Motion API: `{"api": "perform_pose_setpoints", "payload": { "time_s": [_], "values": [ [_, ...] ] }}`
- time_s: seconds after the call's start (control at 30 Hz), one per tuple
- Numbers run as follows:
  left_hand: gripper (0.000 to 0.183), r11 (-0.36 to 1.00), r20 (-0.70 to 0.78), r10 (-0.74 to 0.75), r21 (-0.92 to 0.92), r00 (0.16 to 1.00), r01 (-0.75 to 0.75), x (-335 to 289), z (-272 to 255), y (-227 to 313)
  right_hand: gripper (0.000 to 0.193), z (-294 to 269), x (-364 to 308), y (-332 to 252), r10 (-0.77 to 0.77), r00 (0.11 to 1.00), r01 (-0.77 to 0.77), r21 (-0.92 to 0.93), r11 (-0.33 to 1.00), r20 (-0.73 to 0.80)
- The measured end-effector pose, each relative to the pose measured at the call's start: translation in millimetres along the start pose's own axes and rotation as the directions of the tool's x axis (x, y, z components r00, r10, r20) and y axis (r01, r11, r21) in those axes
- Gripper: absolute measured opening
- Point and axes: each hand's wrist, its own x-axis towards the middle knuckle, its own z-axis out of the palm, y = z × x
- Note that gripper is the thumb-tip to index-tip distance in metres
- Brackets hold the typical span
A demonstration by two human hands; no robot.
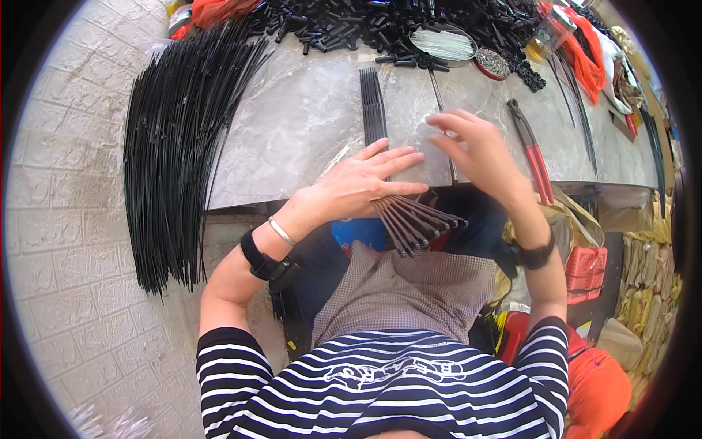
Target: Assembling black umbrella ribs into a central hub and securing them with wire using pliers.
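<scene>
My left hand [362, 179] lies flat with its fingers stretched across a row of thin dark rods [374, 110] on the table. The rods' far ends lie side by side; their near ends fan out past the table edge and carry small dark tips. Just to the right, my right hand [479, 150] hovers with thumb and forefinger apart, its fingertips blurred. Nothing shows clearly between them. Close to it, a single dark rod [438, 88] lies on the table, partly hidden by the hand.
Black rods [183, 139] form a thick bundle over the table's left end. Small black tubular parts [329, 25] are heaped at the back, beside a dish of pale thin pieces [444, 45] and a bowl of small grey bits [492, 64]. Red-handled pliers [532, 152] lie at right.
</scene>
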Motion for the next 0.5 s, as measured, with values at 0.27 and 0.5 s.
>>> {"api": "perform_pose_setpoints", "payload": {
  "time_s": [0.27,0.5],
  "values": [
    [0.052,0.998,0.051,0.065,0.009,0.997,-0.065,-19,-3,-2,0.029,78,39,2,-0.271,0.960,0.278,-0.360,0.891,0.070],
    [0.057,1.000,0.016,0.023,0.013,1.000,-0.023,-37,-6,2,0.034,88,44,-11,-0.299,0.948,0.319,-0.328,0.889,0.110]
  ]
}}
